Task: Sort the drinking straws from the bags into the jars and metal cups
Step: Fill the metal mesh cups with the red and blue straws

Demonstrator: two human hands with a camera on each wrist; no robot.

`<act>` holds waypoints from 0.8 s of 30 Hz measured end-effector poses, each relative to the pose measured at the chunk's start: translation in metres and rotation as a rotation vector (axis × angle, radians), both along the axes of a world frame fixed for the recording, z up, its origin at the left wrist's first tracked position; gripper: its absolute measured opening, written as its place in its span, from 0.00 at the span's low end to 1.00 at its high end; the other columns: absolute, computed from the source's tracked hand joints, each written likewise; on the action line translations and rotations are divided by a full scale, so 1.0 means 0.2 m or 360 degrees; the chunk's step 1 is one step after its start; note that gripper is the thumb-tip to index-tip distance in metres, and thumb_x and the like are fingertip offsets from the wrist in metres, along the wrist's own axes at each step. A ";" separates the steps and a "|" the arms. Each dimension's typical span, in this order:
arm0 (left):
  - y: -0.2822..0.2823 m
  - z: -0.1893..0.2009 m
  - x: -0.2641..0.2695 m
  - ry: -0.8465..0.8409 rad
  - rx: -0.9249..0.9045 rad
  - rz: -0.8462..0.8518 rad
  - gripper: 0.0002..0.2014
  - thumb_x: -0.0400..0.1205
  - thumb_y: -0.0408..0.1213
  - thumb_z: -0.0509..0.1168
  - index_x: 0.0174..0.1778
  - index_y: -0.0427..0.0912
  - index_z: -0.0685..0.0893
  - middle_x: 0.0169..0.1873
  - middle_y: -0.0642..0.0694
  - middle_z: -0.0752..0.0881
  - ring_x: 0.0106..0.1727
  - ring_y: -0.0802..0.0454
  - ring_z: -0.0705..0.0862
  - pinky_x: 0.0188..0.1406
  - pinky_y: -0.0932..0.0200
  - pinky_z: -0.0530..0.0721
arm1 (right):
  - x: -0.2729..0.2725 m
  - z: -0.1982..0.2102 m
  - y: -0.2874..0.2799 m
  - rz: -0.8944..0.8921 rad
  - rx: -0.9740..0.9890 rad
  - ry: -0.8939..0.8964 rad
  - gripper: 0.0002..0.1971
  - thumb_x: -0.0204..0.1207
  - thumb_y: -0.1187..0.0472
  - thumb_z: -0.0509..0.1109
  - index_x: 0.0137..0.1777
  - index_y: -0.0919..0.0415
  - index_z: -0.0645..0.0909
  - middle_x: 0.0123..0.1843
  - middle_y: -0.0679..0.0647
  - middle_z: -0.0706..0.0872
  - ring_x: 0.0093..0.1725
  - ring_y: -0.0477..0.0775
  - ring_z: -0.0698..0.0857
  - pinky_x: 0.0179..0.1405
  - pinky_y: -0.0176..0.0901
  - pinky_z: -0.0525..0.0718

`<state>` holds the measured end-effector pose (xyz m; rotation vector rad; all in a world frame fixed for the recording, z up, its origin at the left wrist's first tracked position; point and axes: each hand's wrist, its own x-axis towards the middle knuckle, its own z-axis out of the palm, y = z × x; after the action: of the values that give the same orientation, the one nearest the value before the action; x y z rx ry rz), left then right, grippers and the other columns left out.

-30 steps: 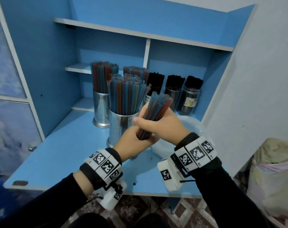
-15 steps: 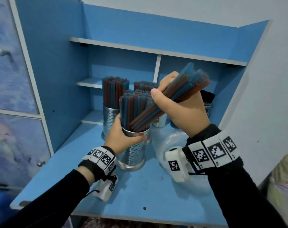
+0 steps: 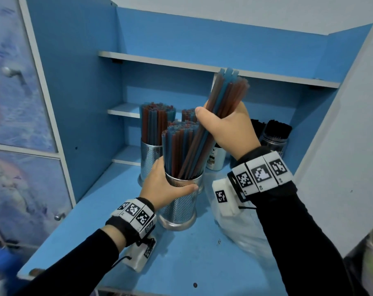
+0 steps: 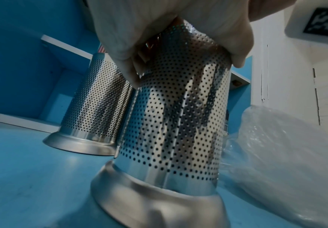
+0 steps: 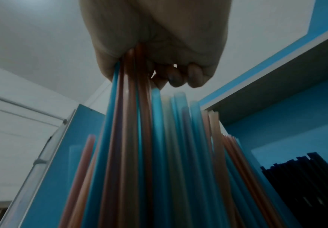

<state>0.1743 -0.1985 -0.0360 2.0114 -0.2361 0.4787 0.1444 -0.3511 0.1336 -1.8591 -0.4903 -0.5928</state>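
Fingers (image 5: 195, 77) of the right hand (image 3: 228, 129) curl tight round a bundle (image 3: 221, 103) of blue and brown straws, thumb across the front, gripped about mid-length. Bundle's long axis is steep but tilted: top ends up and to the right near the upper shelf (image 3: 160, 61), bottom ends down and to the left, already inside the mouth of the front cup (image 3: 179, 201). So the cup lies straight below and left of the right fingers; judged next move is sliding the bundle down along its own axis and letting go. The cup is already packed with straws on its left side, so the gap is narrow.

Left hand (image 3: 162, 186) wraps the cup's upper wall just under the rim, fingers (image 4: 235, 50) and thumb curled round it, steadying it on the table (image 3: 181, 263). Left hand is nearer the cup, right hand nearer the straws.

Counts: metal cups visible, two for sure, front one plus back one (image 3: 149, 154), both full of coloured straws; a third coloured bunch (image 3: 187, 115) behind, its holder hidden. Jars of black straws on the right: one clear (image 3: 275, 142), others blocked by the wrist, number unclear. One white jar (image 3: 216, 159) behind the front cup. One clear plastic bag (image 3: 245, 231) lies just right of the cup. Straws too many to count.
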 end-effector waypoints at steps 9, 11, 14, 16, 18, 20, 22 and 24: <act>0.00 0.00 -0.01 -0.0007 -0.0026 -0.0011 0.47 0.53 0.68 0.81 0.67 0.62 0.71 0.60 0.60 0.82 0.61 0.61 0.82 0.63 0.48 0.84 | 0.10 -0.03 0.05 -0.0073 -0.0077 0.0192 0.12 0.74 0.57 0.73 0.34 0.54 0.73 0.32 0.51 0.78 0.25 0.41 0.77 0.24 0.26 0.76; 0.00 -0.01 -0.01 -0.0003 -0.0029 -0.0018 0.48 0.53 0.68 0.81 0.68 0.61 0.71 0.60 0.60 0.82 0.62 0.61 0.82 0.63 0.47 0.84 | 0.10 -0.04 0.04 -0.0052 -0.0050 0.0203 0.11 0.75 0.57 0.73 0.35 0.55 0.75 0.31 0.48 0.79 0.25 0.38 0.78 0.25 0.26 0.78; 0.00 -0.01 0.00 -0.0006 -0.0050 -0.0022 0.48 0.52 0.67 0.81 0.68 0.62 0.71 0.60 0.60 0.82 0.62 0.62 0.82 0.64 0.48 0.84 | 0.11 -0.06 0.05 -0.0082 -0.0121 0.0256 0.11 0.74 0.54 0.73 0.36 0.55 0.75 0.32 0.48 0.80 0.34 0.45 0.83 0.39 0.40 0.86; 0.00 -0.01 0.00 -0.0009 -0.0066 -0.0028 0.49 0.51 0.67 0.81 0.68 0.61 0.71 0.61 0.60 0.81 0.62 0.62 0.82 0.64 0.48 0.84 | 0.12 -0.07 0.06 -0.0116 -0.0186 0.0316 0.13 0.73 0.50 0.72 0.40 0.60 0.78 0.38 0.54 0.82 0.46 0.57 0.86 0.51 0.56 0.88; 0.00 -0.02 0.00 -0.0012 -0.0066 -0.0038 0.49 0.51 0.68 0.81 0.68 0.61 0.71 0.61 0.59 0.81 0.62 0.61 0.82 0.64 0.47 0.84 | 0.12 -0.08 0.08 -0.0126 -0.0216 0.0360 0.14 0.72 0.48 0.71 0.43 0.60 0.80 0.50 0.58 0.85 0.57 0.65 0.83 0.60 0.63 0.83; 0.00 -0.02 0.00 -0.0014 -0.0050 -0.0033 0.49 0.52 0.68 0.81 0.68 0.61 0.70 0.60 0.60 0.81 0.62 0.61 0.82 0.63 0.47 0.84 | 0.11 -0.09 0.08 -0.0136 -0.0248 0.0376 0.12 0.72 0.46 0.70 0.41 0.55 0.80 0.54 0.60 0.84 0.63 0.66 0.79 0.66 0.63 0.78; 0.00 -0.02 0.00 -0.0016 -0.0053 -0.0030 0.48 0.52 0.67 0.82 0.67 0.60 0.71 0.60 0.59 0.81 0.61 0.61 0.82 0.63 0.48 0.85 | 0.11 -0.09 0.07 -0.0151 -0.0276 0.0409 0.11 0.71 0.45 0.69 0.39 0.52 0.79 0.56 0.61 0.83 0.65 0.66 0.78 0.68 0.63 0.77; 0.00 -0.02 0.00 -0.0017 -0.0057 -0.0029 0.49 0.52 0.67 0.82 0.68 0.59 0.71 0.60 0.59 0.81 0.62 0.61 0.82 0.63 0.48 0.85 | 0.11 -0.09 0.07 -0.0161 -0.0324 0.0447 0.12 0.71 0.43 0.69 0.40 0.51 0.80 0.58 0.61 0.82 0.64 0.67 0.78 0.68 0.62 0.77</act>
<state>0.1752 -0.1987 -0.0395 1.9705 -0.2508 0.4792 0.1661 -0.3362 0.1153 -2.1306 -0.2793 -0.3484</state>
